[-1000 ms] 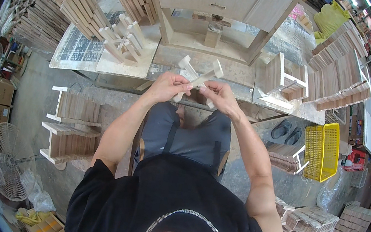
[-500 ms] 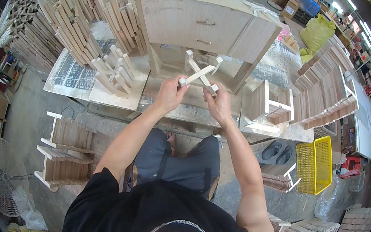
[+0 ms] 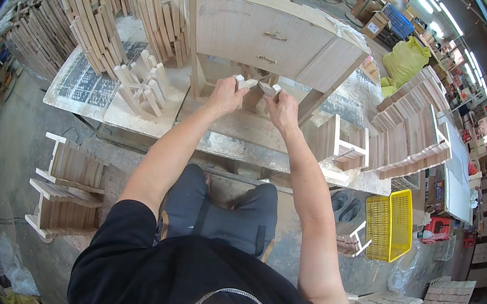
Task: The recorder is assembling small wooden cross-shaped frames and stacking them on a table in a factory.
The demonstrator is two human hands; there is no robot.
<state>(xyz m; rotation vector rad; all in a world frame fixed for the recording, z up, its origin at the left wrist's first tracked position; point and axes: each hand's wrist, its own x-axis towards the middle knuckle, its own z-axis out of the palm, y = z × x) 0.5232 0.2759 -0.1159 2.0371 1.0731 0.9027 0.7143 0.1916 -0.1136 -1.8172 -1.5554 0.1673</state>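
currently both my hands are raised over the bench (image 3: 238,145), just in front of the cabinet (image 3: 270,34). my left hand (image 3: 225,96) is closed on the left end of the wood piece (image 3: 257,87); my right hand (image 3: 282,111) is closed on its right end. the piece sits between the two grips, at the open space under the cabinet drawers. whether it touches the cabinet frame behind it i cannot tell.

to do this step well, as i judge it:

- keep both grips firm and level with each other, so the piece does not twist between them.
- keep fingertips on the outer ends, clear of any face that may meet other wood beyond the grip.
- move both hands together; a push from one side alone would likely skew the piece.
- keep wrists above the bench edge below the grip, so nothing drags.

to the left of my left grip stands a slat assembly (image 3: 142,88), near enough that my elbow should stay tucked. to the right of my right grip stands a small frame (image 3: 344,146), also close. stacked slats (image 3: 121,9) lean further off to the left.
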